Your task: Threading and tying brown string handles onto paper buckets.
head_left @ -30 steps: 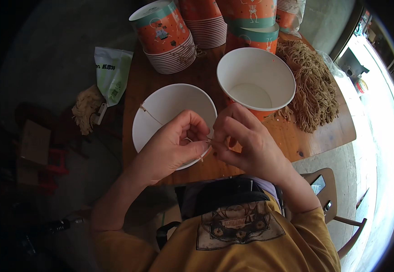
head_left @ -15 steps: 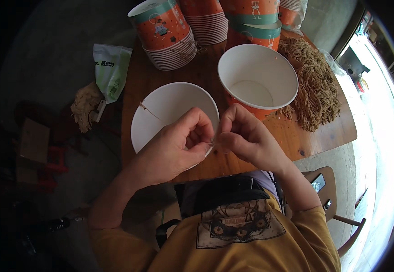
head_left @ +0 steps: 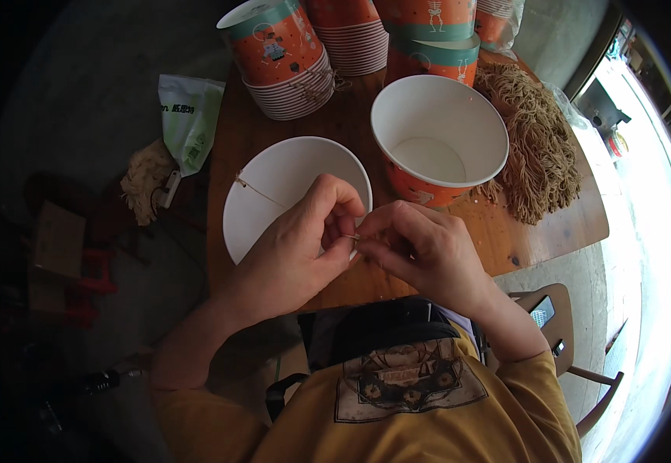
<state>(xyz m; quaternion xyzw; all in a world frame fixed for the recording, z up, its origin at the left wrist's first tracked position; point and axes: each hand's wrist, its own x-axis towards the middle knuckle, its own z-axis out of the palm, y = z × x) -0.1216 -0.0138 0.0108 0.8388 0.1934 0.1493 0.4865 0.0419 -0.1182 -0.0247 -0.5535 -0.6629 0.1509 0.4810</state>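
A paper bucket with a white inside (head_left: 289, 158) stands in front of me, to the left. A thin brown string (head_left: 262, 190) is fixed at its left rim and runs across the opening toward my fingers. My left hand (head_left: 297, 247) is over the bucket's near right rim, fingers curled and closed on the string. Facing it, my right hand (head_left: 424, 243) pinches the string, and a short bit of it shows between the fingertips. A second orange paper bucket (head_left: 420, 189), white inside, stands just beyond my right hand.
Stacks of orange and green paper buckets (head_left: 277, 58) stand at the table's far side. A heap of brown strings (head_left: 540, 147) lies at the right edge of the wooden table (head_left: 536, 239). Left of the table are a green-white bag (head_left: 193, 127) and pale yarn (head_left: 144, 177). A chair (head_left: 559, 309) stands lower right.
My right hand has shifted slightly down and now pinches the string beside the left fingertips. The string across the bucket looks longer and straighter. The bucket has shifted slightly.
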